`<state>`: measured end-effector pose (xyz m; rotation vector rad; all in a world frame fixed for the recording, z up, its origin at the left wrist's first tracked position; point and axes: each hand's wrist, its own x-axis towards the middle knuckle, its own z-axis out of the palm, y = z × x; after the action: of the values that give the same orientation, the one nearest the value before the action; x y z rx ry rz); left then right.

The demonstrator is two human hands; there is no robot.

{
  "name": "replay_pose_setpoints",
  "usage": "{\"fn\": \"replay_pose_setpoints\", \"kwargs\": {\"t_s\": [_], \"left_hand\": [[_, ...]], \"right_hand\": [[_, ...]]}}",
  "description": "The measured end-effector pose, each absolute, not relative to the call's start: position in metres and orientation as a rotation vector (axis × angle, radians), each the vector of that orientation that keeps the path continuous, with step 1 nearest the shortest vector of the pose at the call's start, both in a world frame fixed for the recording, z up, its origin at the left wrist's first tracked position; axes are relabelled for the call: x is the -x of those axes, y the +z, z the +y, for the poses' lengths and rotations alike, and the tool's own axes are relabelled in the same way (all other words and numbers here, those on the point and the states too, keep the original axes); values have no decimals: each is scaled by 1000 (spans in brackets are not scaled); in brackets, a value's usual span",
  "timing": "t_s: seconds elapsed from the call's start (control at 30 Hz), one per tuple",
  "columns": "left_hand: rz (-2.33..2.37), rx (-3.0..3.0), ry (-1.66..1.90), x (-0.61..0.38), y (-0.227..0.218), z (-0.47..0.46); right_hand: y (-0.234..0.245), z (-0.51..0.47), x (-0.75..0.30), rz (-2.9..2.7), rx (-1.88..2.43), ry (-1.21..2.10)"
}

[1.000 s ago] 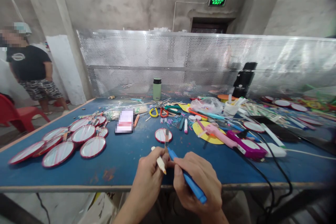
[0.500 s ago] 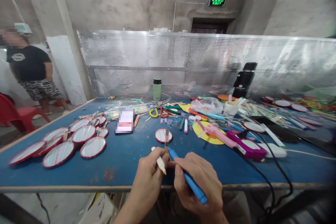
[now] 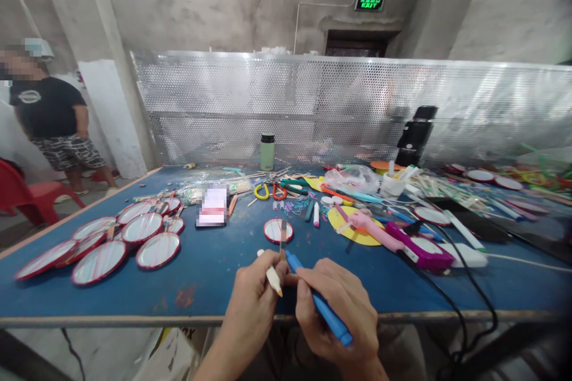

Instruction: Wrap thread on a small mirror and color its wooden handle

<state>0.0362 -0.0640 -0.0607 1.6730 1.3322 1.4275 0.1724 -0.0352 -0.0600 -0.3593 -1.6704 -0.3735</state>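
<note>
My left hand point(image 3: 254, 292) is closed around a flat wooden stick point(image 3: 283, 235), whose upper part looks grey-brown. The same hand also holds a white marker point(image 3: 274, 281), its orange tip pointing down toward me. Between the fingers of my right hand point(image 3: 339, 309) is a blue marker point(image 3: 328, 312); its upper end meets the stick near my left fingertips. Beyond my hands, a small round white disc with a red rim point(image 3: 272, 230) lies on the blue table point(image 3: 214, 286), partly covered in view by the stick.
Several red-rimmed discs point(image 3: 157, 250) lie at the left beside a phone point(image 3: 213, 205). A pink glue gun point(image 3: 375, 231) rests across a yellow disc point(image 3: 339, 229), near a purple object point(image 3: 415, 247) and cables. Behind stands a green bottle point(image 3: 267, 153). A person point(image 3: 51, 113) stands far left.
Almost nothing differs. Both hands keep their grips and place, and the stick and markers have hardly moved.
</note>
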Motion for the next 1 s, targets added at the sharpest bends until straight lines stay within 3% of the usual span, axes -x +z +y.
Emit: {"fn": "replay_pose_setpoints", "kwargs": {"t_s": [1.0], "left_hand": [[1324,-1692,1427,-36,-63,-62]], "right_hand": [[-59,-34,-172,-1680,367,-370]]}}
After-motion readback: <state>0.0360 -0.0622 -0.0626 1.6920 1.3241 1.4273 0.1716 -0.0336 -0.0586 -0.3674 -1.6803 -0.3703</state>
